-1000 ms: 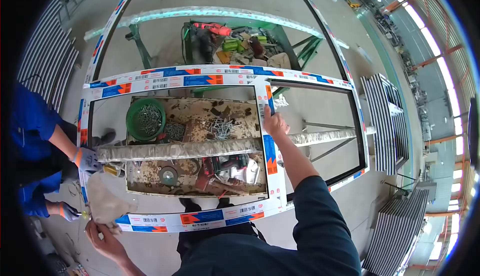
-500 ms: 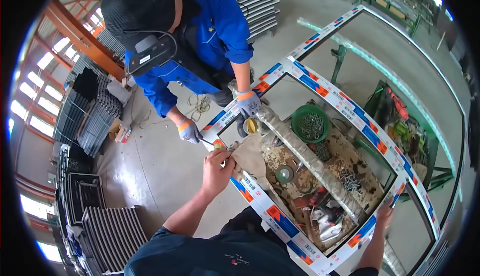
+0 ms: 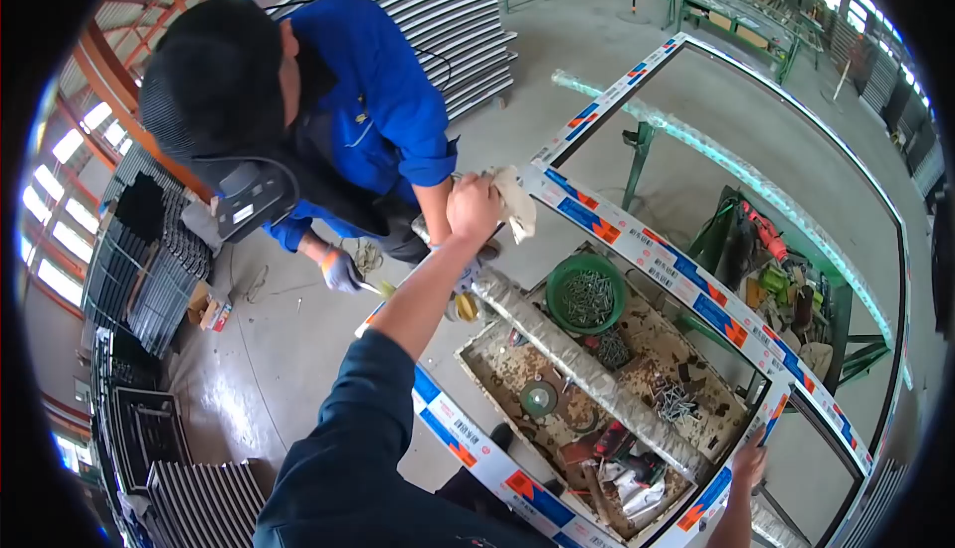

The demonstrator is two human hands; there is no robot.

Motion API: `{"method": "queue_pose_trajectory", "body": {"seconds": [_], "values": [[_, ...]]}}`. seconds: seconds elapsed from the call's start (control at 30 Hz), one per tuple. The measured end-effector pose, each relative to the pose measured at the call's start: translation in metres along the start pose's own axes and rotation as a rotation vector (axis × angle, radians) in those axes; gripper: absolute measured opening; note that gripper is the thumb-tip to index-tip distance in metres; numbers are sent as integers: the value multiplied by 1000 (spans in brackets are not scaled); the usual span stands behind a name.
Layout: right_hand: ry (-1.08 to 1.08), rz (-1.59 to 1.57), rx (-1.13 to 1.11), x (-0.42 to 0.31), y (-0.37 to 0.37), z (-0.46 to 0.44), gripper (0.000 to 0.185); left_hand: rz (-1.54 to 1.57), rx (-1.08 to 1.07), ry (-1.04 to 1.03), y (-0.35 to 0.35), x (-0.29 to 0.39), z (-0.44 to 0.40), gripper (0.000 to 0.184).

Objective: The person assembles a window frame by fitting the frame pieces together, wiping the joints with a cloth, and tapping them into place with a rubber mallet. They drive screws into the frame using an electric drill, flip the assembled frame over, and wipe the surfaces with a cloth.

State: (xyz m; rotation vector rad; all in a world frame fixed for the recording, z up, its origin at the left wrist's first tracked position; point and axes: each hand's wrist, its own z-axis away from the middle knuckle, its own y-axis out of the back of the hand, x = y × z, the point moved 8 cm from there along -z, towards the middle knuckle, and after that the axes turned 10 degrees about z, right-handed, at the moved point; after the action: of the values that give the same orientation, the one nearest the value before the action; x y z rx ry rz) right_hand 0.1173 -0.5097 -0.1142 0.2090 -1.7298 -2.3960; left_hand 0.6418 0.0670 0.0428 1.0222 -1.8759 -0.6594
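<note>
My left hand is closed on a pale cloth rag, at the far left corner of the white window frame. The frame is covered with blue and orange printed protective tape. At the near right, my right hand has its fingers wrapped round a frame bar. Across from me, a co-worker in a blue jacket has a gloved hand on a thin tool with a yellowish-green end. The co-worker's other hand is mostly hidden behind my left forearm.
Under the frame stands a rusty tray table with a green bowl of screws, a grinding disc and loose screws. A wrapped bar crosses above it. A green tool bin stands right. Stacked profiles rise behind the co-worker.
My left hand has moved up and away from me with the rag, from the frame's left edge to its far corner. My right hand stays on the frame. The co-worker has shifted left in view.
</note>
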Motion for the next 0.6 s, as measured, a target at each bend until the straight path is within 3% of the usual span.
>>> {"method": "queue_pose_trajectory", "body": {"seconds": [0.17,0.27,0.37,0.5,0.53,0.6], "values": [[-80,6,-39,1,0,1,97,-87,-115,-7,-95,-28,-79,21],[-38,-36,-1,7,-7,-9,97,-329,-441,69,-159,-40,-75,31],[-34,-51,-9,5,-5,-8,97,-336,-437,13,-173,-39,-63,34],[-10,-83,66,10,-9,-14,97,-441,-589,4,-171,-37,-57,38],[18,-66,26,6,-8,-12,87,-445,-610,-6,-167,-35,-53,34],[29,-73,54,12,-14,-19,88,-441,-630,-12,-160,-34,-44,33]]}}
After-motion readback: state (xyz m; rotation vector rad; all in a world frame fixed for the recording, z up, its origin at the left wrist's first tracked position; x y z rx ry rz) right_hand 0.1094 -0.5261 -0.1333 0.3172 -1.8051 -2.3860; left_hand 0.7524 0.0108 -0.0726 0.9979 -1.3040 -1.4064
